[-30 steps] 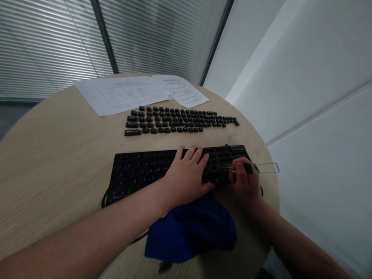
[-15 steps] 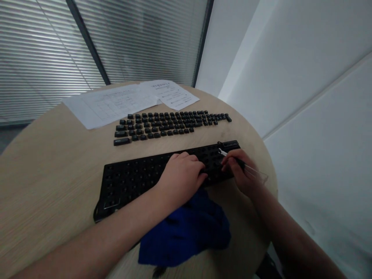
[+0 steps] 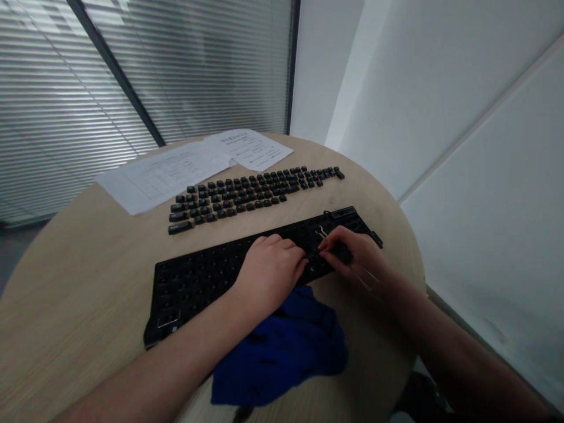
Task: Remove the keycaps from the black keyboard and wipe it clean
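Note:
A black keyboard lies across the table with many keycaps off and its switches bare. My left hand rests over its middle, fingers curled down onto it, thumb near the index finger; the fingertips are partly hidden. In my right hand is a wire keycap puller with a dark handle, its thin hooked ends pointing up and left. My right thumb and index tips come together just above the keys, close to my left fingertips. Whether a small keycap is between them I cannot make out.
Removed black keycaps stand in rows behind the keyboard. Printed sheets lie farther back. A blue cloth is bunched at the near side. The round wooden table has a curved edge near the white wall on the right.
My right hand has moved left across the keyboard toward my left hand, uncovering the keyboard's right end. My left hand stays at the middle. The camera view has shifted slightly.

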`<state>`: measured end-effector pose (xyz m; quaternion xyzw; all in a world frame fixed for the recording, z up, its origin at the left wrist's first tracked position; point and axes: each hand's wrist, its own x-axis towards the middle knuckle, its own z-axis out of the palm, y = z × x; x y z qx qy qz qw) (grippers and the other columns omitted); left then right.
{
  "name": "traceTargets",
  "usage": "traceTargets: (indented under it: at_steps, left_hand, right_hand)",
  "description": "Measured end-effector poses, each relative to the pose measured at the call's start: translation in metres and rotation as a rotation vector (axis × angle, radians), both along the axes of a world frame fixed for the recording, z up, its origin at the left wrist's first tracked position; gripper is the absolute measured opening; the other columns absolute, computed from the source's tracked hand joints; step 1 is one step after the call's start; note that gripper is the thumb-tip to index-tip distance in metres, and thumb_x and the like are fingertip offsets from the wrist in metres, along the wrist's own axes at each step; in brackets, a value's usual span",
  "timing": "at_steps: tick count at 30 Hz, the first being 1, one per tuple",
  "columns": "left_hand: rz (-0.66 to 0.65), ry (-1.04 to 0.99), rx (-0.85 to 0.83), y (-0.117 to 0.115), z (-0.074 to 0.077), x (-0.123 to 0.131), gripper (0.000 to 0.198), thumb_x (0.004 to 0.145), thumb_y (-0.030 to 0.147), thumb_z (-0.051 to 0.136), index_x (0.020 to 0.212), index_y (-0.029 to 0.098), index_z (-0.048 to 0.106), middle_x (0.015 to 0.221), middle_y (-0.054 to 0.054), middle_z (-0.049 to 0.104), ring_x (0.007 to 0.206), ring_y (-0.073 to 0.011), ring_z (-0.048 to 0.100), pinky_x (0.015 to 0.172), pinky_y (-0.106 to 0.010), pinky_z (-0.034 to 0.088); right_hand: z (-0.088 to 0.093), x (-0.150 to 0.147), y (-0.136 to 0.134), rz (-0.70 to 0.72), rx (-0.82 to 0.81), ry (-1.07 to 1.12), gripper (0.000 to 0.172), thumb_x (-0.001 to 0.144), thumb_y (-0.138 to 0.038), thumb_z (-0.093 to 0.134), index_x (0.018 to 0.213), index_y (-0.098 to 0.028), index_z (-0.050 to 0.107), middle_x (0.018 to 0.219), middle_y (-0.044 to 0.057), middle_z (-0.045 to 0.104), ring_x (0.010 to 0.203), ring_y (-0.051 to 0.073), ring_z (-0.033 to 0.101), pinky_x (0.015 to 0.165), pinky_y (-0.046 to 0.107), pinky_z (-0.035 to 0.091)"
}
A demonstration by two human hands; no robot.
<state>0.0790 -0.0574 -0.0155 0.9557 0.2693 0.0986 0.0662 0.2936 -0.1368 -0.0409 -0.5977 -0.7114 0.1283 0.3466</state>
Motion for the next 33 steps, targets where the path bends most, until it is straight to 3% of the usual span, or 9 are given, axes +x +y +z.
traceTargets:
  at_steps: [6,10,18,33]
  left_hand:
    - [-0.073,0.004,0.072,-0.0020,-0.0012,-0.0023,0.019,0.100,0.027,0.061,0.095,0.018,0.077,0.092,-0.006,0.078,0.088,-0.0265,0.068,0.079,-0.042,0.055]
    - [-0.097,-0.021,0.028,-0.0028,-0.0012,-0.0043,0.014,0.098,0.024,0.063,0.097,0.018,0.075,0.089,-0.005,0.078,0.086,-0.0252,0.068,0.079,-0.040,0.055]
    - [0.061,-0.161,-0.243,-0.0019,0.0003,-0.0022,0.010,0.087,0.017,0.075,0.095,0.023,0.073,0.091,0.000,0.075,0.092,-0.0233,0.067,0.083,-0.038,0.054]
    - [0.129,-0.210,-0.240,-0.0003,-0.0038,0.0017,0.014,0.088,0.013,0.071,0.098,0.023,0.071,0.092,-0.001,0.073,0.092,-0.0232,0.067,0.083,-0.039,0.055]
  right_hand:
    - [0.0024,-0.0001,0.0007,0.037,-0.008,0.048,0.015,0.087,-0.021,0.068,0.097,-0.025,0.058,0.097,0.004,0.078,0.084,0.021,0.075,0.075,0.032,0.055]
    - [0.0031,0.0022,-0.0003,0.067,-0.045,0.043,0.016,0.087,-0.020,0.069,0.098,-0.026,0.057,0.100,0.004,0.079,0.085,0.020,0.076,0.074,0.031,0.056]
    - [0.0009,0.0052,-0.0002,0.127,-0.040,0.070,0.018,0.085,-0.017,0.069,0.098,-0.025,0.059,0.094,0.001,0.079,0.078,0.017,0.074,0.069,0.027,0.053]
    - [-0.0034,0.0025,0.0004,0.073,-0.043,0.049,0.019,0.086,-0.021,0.072,0.100,-0.026,0.060,0.101,0.004,0.079,0.084,0.021,0.075,0.072,0.030,0.056]
